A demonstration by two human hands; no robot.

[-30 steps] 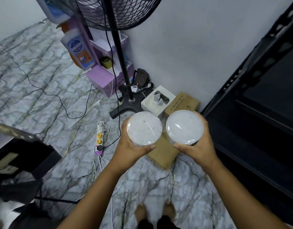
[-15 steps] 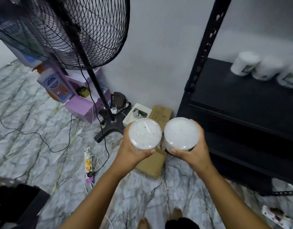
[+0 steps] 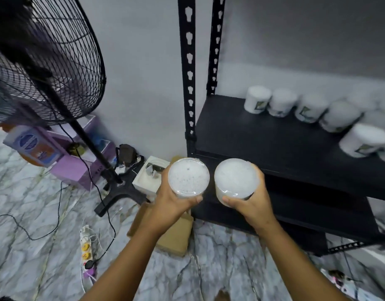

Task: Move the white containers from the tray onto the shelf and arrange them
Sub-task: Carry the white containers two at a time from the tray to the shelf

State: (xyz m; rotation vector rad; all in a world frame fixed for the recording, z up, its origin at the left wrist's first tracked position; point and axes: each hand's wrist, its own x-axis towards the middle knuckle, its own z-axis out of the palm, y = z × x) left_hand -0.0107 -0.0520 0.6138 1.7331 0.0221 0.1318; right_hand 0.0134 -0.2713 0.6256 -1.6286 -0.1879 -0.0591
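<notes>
My left hand (image 3: 173,197) grips a round white container with a clear, speckled lid (image 3: 188,178). Beside it, my right hand (image 3: 253,203) holds a second white container with a frosted lid (image 3: 236,179). Both are upright, side by side, just in front of the left end of the black shelf (image 3: 263,140). Several white containers (image 3: 304,109) with labels stand in a row at the back and right of that shelf board. The tray is out of view.
A black standing fan (image 3: 48,61) rises at left, its base (image 3: 120,192) near my left hand. Cardboard boxes (image 3: 176,235), a white box (image 3: 149,175), a purple box (image 3: 76,168), a power strip (image 3: 86,250) and cables lie on the marble floor. Black shelf uprights (image 3: 188,83) stand ahead.
My view has swung right and up: the shelf and its row of containers now fill the right side. Both hands keep their containers, now next to the shelf's left end.
</notes>
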